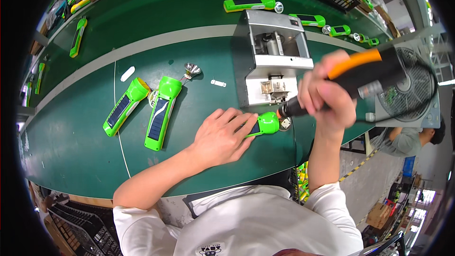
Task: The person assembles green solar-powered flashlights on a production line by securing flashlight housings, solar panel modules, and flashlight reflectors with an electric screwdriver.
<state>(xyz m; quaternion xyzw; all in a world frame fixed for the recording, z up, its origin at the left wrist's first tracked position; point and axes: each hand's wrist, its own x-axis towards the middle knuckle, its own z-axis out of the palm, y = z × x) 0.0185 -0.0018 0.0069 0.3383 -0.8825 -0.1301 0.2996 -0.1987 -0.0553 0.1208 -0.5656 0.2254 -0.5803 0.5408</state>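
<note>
My left hand [221, 135] lies over a green flashlight [269, 123] on the table, its fingers closed round the body and covering most of it. My right hand [329, 92] grips a black and orange electric screwdriver [362, 73], held nearly level. Its tip is at the flashlight's head end, where a small silver round part [285, 123] shows; whether it touches a screw I cannot tell. Left of my hands lie two more green flashlights with dark panels, one tilted [124, 109] and one larger-looking [161, 114]. From the second, a shiny reflector [192, 70] hangs on wires.
A grey metal machine [275, 59] stands just beyond my hands. Small white pieces [218, 83] lie on the green table [204, 102]. Several flashlights [251, 4] lie beyond the pale strip. At the right are a fan [403, 87] and another person [407, 141].
</note>
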